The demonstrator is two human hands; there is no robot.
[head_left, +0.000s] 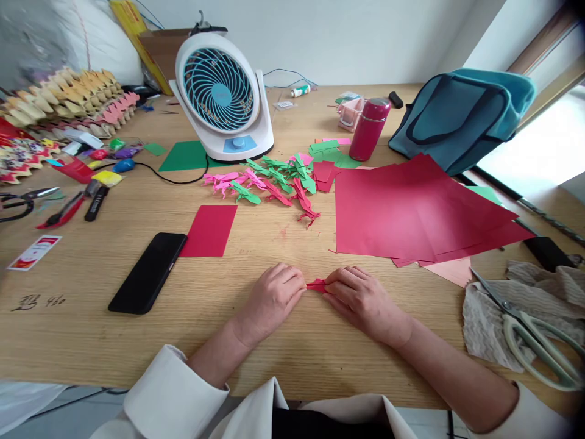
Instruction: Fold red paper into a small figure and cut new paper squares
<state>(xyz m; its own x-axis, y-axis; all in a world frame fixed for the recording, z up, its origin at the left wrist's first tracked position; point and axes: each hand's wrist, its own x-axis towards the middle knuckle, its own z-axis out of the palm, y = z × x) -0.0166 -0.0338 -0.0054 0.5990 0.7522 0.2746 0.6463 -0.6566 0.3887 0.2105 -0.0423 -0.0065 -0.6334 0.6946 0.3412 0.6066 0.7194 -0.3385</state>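
Observation:
Between my two hands is a small folded red paper piece point(316, 285), held just above or on the wooden table. My left hand point(274, 292) pinches its left end, fingers closed. The right end sits in the closed fingers of my right hand point(365, 299), which hide part of it. Beyond the hands lies a heap of folded paper figures in green point(278, 174), pink point(223, 182) and red point(302, 198). A red paper rectangle point(210, 230) lies left of them, and large red sheets point(411, 207) are stacked to the right.
A black phone point(148, 273) overlaps the red rectangle's edge. Behind stand a white fan point(223, 91), a red flask point(369, 129) and a teal bag point(457, 116). Scissors point(516, 314) rest on a cloth at right; pens, clay packets and more scissors point(27, 198) lie at left.

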